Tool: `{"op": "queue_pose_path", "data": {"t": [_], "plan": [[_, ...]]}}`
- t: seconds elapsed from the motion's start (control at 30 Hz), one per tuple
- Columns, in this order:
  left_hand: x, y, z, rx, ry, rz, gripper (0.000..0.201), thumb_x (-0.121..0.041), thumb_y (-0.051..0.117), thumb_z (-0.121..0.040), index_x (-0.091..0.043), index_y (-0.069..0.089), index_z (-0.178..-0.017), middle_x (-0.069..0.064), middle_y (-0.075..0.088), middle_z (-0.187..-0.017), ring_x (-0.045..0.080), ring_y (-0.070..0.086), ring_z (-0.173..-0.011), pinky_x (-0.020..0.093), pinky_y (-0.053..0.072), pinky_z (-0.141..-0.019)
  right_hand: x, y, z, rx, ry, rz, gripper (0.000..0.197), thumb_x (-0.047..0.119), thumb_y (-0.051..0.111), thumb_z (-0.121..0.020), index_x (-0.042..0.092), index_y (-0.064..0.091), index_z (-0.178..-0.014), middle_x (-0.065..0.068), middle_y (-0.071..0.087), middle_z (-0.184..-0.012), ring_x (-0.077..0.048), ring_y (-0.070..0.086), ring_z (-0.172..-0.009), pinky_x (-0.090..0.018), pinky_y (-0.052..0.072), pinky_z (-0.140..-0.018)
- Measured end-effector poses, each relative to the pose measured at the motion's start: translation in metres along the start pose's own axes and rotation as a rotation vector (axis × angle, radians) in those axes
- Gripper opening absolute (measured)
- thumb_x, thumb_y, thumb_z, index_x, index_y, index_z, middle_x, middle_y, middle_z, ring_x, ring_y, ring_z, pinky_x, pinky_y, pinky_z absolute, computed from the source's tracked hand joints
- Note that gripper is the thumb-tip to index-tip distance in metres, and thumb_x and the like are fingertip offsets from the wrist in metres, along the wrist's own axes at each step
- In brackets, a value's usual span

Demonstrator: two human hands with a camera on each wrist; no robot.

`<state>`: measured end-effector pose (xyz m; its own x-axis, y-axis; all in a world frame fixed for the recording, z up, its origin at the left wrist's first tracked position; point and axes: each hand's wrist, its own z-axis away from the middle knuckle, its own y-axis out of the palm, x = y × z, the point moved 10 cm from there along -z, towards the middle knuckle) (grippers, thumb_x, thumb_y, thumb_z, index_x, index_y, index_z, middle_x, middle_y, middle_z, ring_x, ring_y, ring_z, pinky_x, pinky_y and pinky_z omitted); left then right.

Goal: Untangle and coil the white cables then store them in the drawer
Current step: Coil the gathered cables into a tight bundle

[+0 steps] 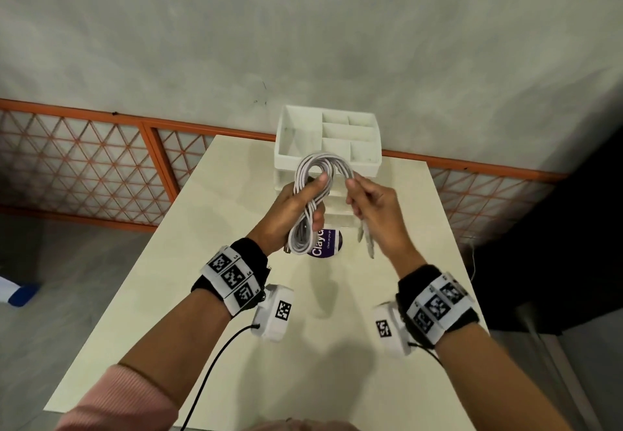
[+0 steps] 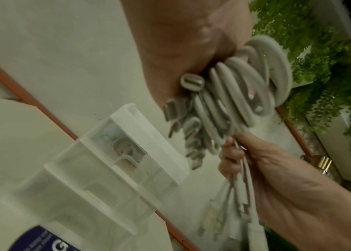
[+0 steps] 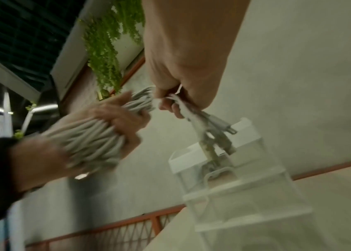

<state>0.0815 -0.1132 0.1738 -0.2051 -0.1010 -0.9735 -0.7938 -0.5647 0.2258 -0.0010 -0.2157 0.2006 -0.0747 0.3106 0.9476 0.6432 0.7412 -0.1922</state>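
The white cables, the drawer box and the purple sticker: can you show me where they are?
white cables (image 1: 312, 174): head view, top loop of the coil the left hand (image 1: 290, 209) grips.
drawer box (image 1: 296, 134): head view, bare left compartment of its top tray.
purple sticker (image 1: 328, 245): head view, its lettered face on the table.

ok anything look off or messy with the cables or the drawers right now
Nothing is damaged or spilled. The white cables form a tidy coil in the left hand, but their loose plug ends dangle unwound from the right hand. The drawer unit stands square on the table, drawers shut.
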Motion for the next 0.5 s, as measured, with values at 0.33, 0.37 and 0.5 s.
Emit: {"op": "queue_pose_path", "data": {"t": [0.33, 0.37, 0.5], "plan": [[-0.014, 0.004, 0.001, 0.015, 0.137, -0.073, 0.015, -0.024, 0.053, -0.096, -0.016, 0.066, -0.096, -0.003, 0.067, -0.074, 0.015, 0.065, -0.072, 0.031, 0.054, -0.066, 0.014, 0.037, 0.004, 0.185, -0.137, 0.217, 0.036, 0.009, 0.048, -0.096, 0.008, 0.051, -0.132, -0.001, 0.055, -0.106, -0.013, 0.061, -0.096, -0.012, 0.047, -0.082], [-0.013, 0.003, 0.001, 0.023, 0.143, -0.091, 0.018, -0.027, 0.054, -0.095, -0.017, 0.067, -0.103, 0.000, 0.069, -0.083, 0.021, 0.066, -0.081, 0.038, 0.054, -0.074, 0.015, 0.035, 0.002, 0.180, -0.148, 0.259, 0.035, 0.008, 0.051, -0.094, 0.009, 0.053, -0.130, 0.001, 0.057, -0.105, -0.017, 0.062, -0.095, -0.009, 0.046, -0.080], [-0.008, 0.009, -0.001, 0.067, 0.098, -0.117, 0.023, -0.032, 0.053, -0.095, -0.019, 0.064, -0.111, -0.001, 0.074, -0.088, 0.034, 0.066, -0.086, 0.052, 0.053, -0.077, 0.029, 0.027, 0.000, 0.073, -0.212, 0.324, 0.038, 0.000, 0.056, -0.088, 0.011, 0.060, -0.123, -0.002, 0.067, -0.098, -0.012, 0.062, -0.084, -0.007, 0.046, -0.073]]}}
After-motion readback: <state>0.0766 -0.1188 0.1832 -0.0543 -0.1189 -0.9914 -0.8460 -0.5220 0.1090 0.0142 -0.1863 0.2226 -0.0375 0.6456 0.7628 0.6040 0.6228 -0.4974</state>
